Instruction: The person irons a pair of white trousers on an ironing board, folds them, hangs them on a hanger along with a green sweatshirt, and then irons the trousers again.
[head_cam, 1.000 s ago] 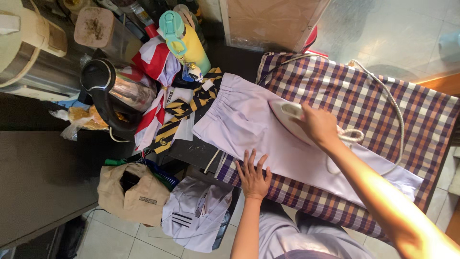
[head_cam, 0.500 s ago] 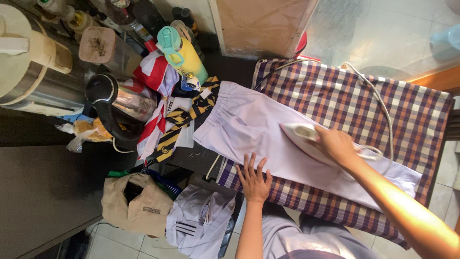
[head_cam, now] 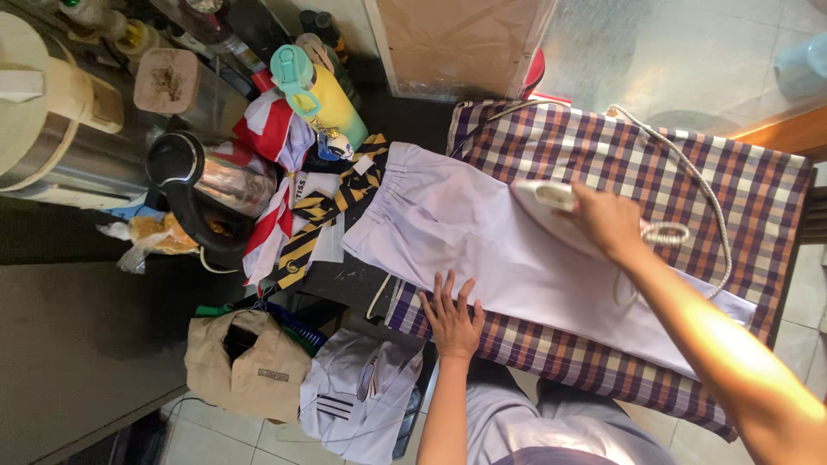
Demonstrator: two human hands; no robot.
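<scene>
On checked board point(head_cam: 689, 164), iron point(head_cam: 551, 211) is gripped in closed right hand point(head_cam: 607, 222), while trousers point(head_cam: 482, 250) are pinned flat by open, empty left hand point(head_cam: 452, 320) against creasing.

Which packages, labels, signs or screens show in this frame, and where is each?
Sewn label: small pale rectangle on the khaki garment, lower left.
Crumpled clear plastic bag with orange-brown contents: beside the kettle, left.
Small white tag: on the yellow-and-black striped tie, by the waistband.
No signs or screens visible.
</scene>
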